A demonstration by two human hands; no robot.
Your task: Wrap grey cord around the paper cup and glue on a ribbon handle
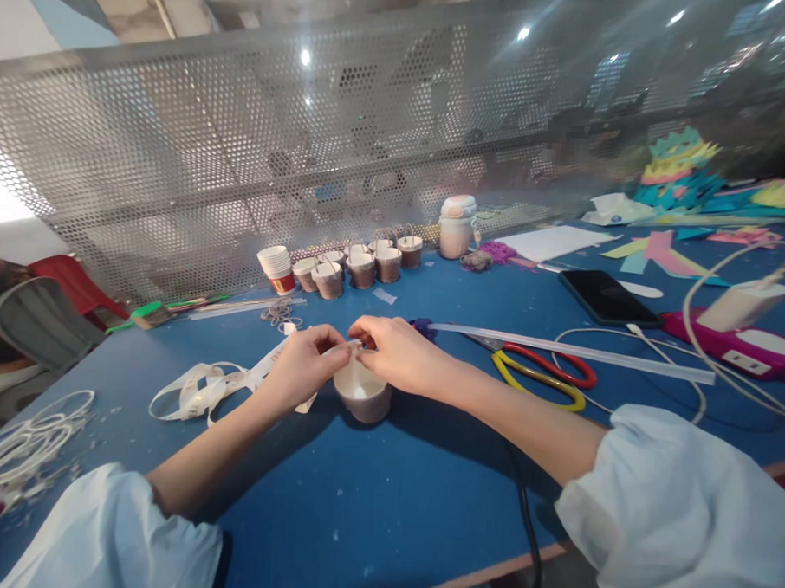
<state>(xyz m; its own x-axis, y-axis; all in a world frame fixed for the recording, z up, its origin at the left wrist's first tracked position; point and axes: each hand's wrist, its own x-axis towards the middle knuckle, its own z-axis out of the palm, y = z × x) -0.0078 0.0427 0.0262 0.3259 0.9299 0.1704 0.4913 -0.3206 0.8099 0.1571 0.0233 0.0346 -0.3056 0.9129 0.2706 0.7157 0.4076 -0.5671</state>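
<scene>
A small paper cup (364,397) with a brown lower band stands on the blue table (370,501) in front of me. My left hand (304,364) and my right hand (396,353) meet just above its rim. Both are closed in a pinch on the end of a white ribbon strip (197,389). The strip trails off to the left in loose loops on the table. What the fingertips do at the rim is too small to make out.
Several finished cups (361,265) and a stack of paper cups (276,267) stand by the perforated metal screen. Red-and-yellow scissors (542,374), a long clear stick (578,352), a phone (608,296), cables, a charger (743,305) and coloured paper cutouts lie right; white rings (28,438) left.
</scene>
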